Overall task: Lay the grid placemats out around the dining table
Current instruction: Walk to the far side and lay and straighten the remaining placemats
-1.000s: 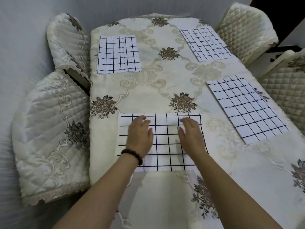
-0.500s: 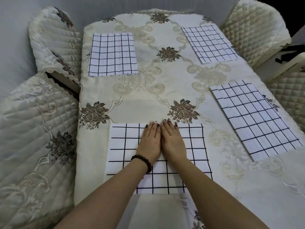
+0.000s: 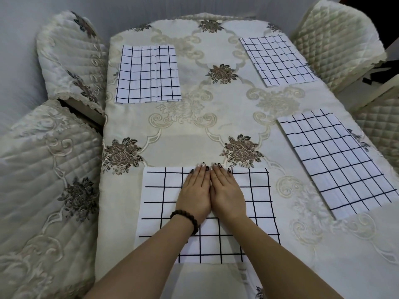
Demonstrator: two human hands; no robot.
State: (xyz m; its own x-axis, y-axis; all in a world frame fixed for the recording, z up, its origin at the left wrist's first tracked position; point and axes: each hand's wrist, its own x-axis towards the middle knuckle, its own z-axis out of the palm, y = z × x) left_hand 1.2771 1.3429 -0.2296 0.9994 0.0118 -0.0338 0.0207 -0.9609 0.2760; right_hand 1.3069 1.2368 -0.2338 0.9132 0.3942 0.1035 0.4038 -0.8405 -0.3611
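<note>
Several white placemats with black grid lines lie on the dining table (image 3: 194, 130), which wears a cream floral cloth. The nearest placemat (image 3: 159, 212) lies flat at the table's near end. My left hand (image 3: 195, 194) and my right hand (image 3: 226, 195) press flat on it side by side, fingers straight, fingertips at its far edge. A dark bead bracelet circles my left wrist. Another placemat (image 3: 149, 74) lies at the far left, one (image 3: 277, 61) at the far right, and one (image 3: 336, 160) at the near right.
Quilted cream chair covers surround the table: two chairs on the left (image 3: 47, 169) (image 3: 71, 55) and two on the right (image 3: 336, 39) (image 3: 380, 126). A grey wall runs behind. The cloth hangs over the table's near edge.
My hands, spread apart on the nearest placemat a second ago, have come together at its middle and slid to its far edge. The view has shifted slightly.
</note>
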